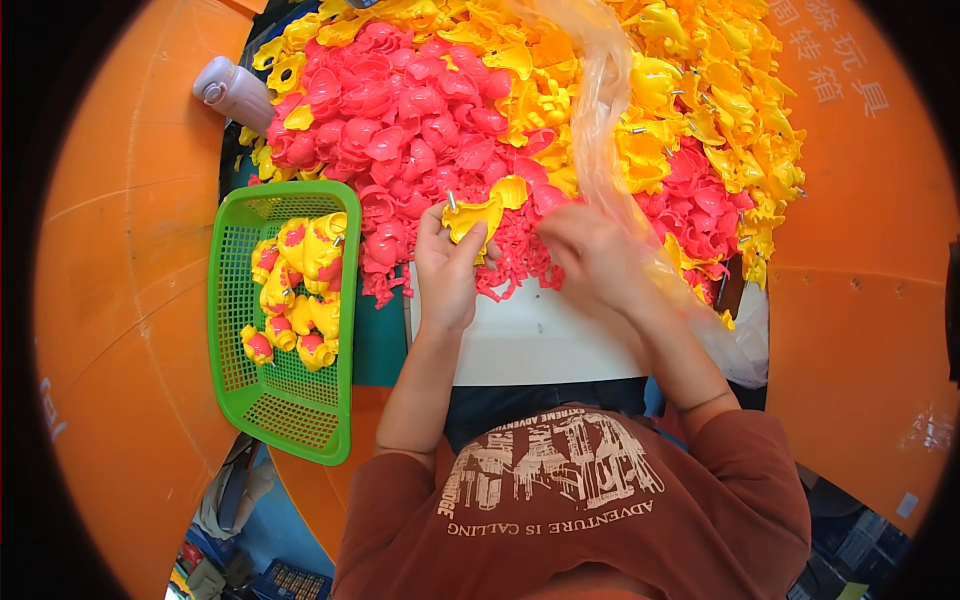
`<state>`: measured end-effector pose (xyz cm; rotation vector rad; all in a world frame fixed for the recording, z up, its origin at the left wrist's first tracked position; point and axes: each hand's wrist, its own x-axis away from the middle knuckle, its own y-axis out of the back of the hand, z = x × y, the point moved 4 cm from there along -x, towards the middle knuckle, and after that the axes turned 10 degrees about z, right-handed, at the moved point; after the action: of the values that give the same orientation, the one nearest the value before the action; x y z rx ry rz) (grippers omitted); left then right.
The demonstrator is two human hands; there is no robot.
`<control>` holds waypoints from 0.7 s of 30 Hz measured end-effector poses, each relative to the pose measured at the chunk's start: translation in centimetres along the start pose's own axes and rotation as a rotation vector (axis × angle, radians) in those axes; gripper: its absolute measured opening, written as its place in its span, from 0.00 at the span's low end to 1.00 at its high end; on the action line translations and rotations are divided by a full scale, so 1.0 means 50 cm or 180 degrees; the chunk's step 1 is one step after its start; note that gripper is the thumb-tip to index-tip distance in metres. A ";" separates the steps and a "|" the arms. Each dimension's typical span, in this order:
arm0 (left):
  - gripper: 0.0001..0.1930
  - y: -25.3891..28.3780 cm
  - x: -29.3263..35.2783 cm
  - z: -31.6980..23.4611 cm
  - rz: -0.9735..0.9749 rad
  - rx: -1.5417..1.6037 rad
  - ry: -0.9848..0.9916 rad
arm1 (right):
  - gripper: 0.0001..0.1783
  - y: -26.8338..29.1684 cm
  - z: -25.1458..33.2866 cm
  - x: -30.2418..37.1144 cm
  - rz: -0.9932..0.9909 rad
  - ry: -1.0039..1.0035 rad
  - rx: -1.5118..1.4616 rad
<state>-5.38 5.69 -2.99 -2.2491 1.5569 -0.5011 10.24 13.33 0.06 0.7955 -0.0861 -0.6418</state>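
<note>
Pinched in my left hand (447,270) is a yellow plastic toy shell (473,217), hollow side showing, with a small metal pin at its upper left end. My right hand (592,250) is a little to the right, over the near edge of the heap, its fingers curled and smeared by motion. Whether it holds anything cannot be made out. Small pink plastic parts (515,278) lie between and beneath the two hands. Just beyond them rises a heap of pink cupped shells (400,110).
Yellow shells (730,90), some with metal pins, spread across the far right. A clear plastic bag (600,120) drapes over the heap. At left, a green basket (347,390) holds several yellow-and-pink toy pieces (322,250); a lilac bottle (235,92) stands behind. A white board (540,345) lies nearest me.
</note>
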 end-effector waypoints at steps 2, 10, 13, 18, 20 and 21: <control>0.15 -0.016 -0.006 -0.004 0.0132 0.0304 0.0161 | 0.11 -0.022 -0.009 0.019 0.0360 0.0043 0.0694; 0.14 -0.039 -0.035 0.019 0.0345 0.0245 0.0484 | 0.12 -0.048 -0.031 0.017 0.1036 0.0117 0.0870; 0.14 -0.035 -0.042 0.022 0.0361 0.0192 0.0438 | 0.12 -0.039 -0.029 0.019 0.1066 0.0215 0.0920; 0.11 -0.027 -0.030 0.035 0.0299 0.0140 0.0356 | 0.13 0.028 0.014 -0.006 -0.0144 0.0335 0.0119; 0.10 -0.033 -0.020 0.036 0.0320 0.0135 0.0362 | 0.13 0.034 0.020 -0.021 -0.0394 0.0366 0.0153; 0.10 -0.035 -0.019 0.034 0.0340 0.0116 0.0342 | 0.14 0.031 0.022 -0.033 -0.0496 0.0397 0.0058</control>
<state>-3.43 7.33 -3.73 -2.1301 1.6959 -0.6237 9.36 14.39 2.17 0.8638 0.0846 -0.7375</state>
